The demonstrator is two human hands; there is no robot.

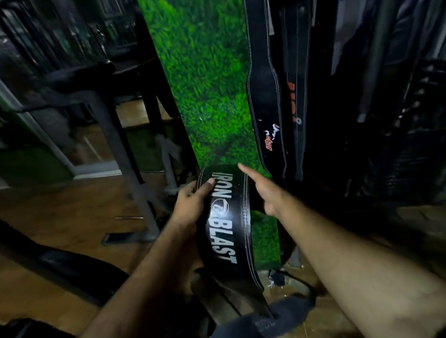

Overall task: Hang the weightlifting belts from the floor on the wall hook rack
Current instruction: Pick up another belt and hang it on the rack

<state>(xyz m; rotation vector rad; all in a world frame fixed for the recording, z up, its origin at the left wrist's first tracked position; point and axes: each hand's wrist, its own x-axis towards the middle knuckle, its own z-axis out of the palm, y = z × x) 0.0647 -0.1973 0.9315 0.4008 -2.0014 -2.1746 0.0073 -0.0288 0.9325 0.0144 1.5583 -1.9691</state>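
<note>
Facing a green turf wall (201,70) above a wood floor (43,213); I note a dark steel frame (121,140) on the left. Two black belts (266,88) hang vertically against the wall's right side; their upper ends run out of view. A third belt (228,222), black, lettered "IRON BLAST", is held in front of the turf, long axis near upright, top end toward the wall, lower end trailing to the floor. Left hand (192,201) grips its left edge, thumb on the face. Right hand (259,190) is at the right edge, index finger extended; other fingers hidden, so I cannot tell their grip.
</note>
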